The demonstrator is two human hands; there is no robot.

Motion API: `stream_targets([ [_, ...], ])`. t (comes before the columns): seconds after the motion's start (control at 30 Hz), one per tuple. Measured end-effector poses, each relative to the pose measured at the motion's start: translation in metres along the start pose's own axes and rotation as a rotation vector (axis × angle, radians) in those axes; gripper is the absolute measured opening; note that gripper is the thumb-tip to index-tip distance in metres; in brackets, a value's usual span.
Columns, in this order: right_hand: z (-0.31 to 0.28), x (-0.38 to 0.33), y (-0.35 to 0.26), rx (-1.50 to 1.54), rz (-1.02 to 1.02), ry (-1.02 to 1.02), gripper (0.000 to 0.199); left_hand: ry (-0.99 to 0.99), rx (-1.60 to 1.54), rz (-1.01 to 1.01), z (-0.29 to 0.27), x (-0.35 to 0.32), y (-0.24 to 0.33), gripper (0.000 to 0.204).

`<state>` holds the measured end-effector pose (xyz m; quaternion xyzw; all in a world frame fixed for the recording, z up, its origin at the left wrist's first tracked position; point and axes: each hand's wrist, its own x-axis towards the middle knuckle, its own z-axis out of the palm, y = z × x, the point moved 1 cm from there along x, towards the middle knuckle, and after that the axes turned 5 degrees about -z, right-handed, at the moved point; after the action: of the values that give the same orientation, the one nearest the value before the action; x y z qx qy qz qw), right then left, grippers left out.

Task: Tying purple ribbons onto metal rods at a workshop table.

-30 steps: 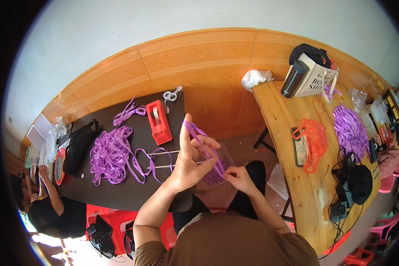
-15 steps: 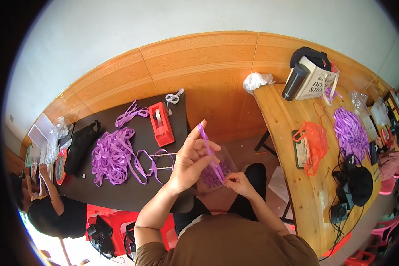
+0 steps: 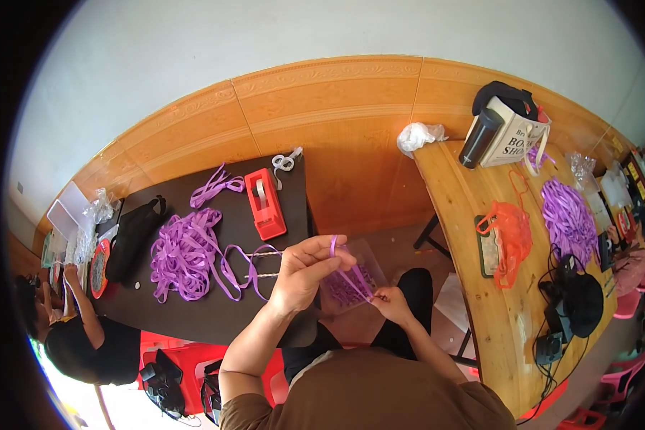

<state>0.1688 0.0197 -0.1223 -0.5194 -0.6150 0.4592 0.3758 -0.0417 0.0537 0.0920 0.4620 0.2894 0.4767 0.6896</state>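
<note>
A purple ribbon (image 3: 360, 281) is stretched between my two hands. On the left it loops round a finger of my left hand (image 3: 302, 276), whose fingers are bent with the ribbon in them. The fingertips of my right hand (image 3: 392, 305) pinch its other end, lower and nearer my lap. Under the hands stands a clear plastic box (image 3: 371, 259) with short purple pieces (image 3: 342, 292) inside. To the left, a tangled heap of purple ribbon (image 3: 186, 254) lies on the dark table (image 3: 193, 315). One strand runs from it toward my left hand, past two pale twisted rods (image 3: 265, 275).
A red tape dispenser (image 3: 265, 208) and white-handled scissors (image 3: 287, 160) lie toward the back of the dark table. On the wooden table (image 3: 466, 251) are an orange bag (image 3: 510, 236), a black tumbler (image 3: 481, 136), more purple ribbon (image 3: 567, 218) and cables. A person (image 3: 93, 344) sits at far left.
My left hand has come down and its raised finger has bent, with the ribbon now looped round it. The right hand has shifted slightly down and right, still pinching the ribbon.
</note>
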Motion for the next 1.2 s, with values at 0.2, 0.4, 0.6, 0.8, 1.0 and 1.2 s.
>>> stream_targets([
  [0.2, -0.007, 0.001, 0.010, 0.054, 0.108, -0.112, 0.013, -0.074, -0.051, -0.077, -0.004, -0.005, -0.007, 0.027],
  [0.4, -0.047, 0.015, -0.106, 0.612, -0.202, -0.020, 0.051, -0.146, -0.131, -0.247, 0.001, -0.017, -0.019, 0.026],
  [0.6, -0.031, 0.034, -0.152, 0.570, -0.460, -0.267, 0.022, -0.216, -0.027, -0.307, 0.014, -0.025, -0.018, 0.023],
  [0.8, -0.035, 0.028, -0.145, 0.562, -0.476, -0.221, 0.011, -0.157, 0.054, -0.365, 0.003, -0.033, -0.018, 0.022],
  [1.0, -0.040, 0.023, -0.159, 0.341, -0.645, -0.142, 0.015, -0.050, 0.279, -0.237, 0.007, -0.039, -0.025, 0.023],
  [1.2, -0.042, 0.018, -0.169, 0.198, -0.756, -0.051, 0.016, 0.014, 0.376, -0.154, 0.019, -0.038, -0.016, 0.022],
])
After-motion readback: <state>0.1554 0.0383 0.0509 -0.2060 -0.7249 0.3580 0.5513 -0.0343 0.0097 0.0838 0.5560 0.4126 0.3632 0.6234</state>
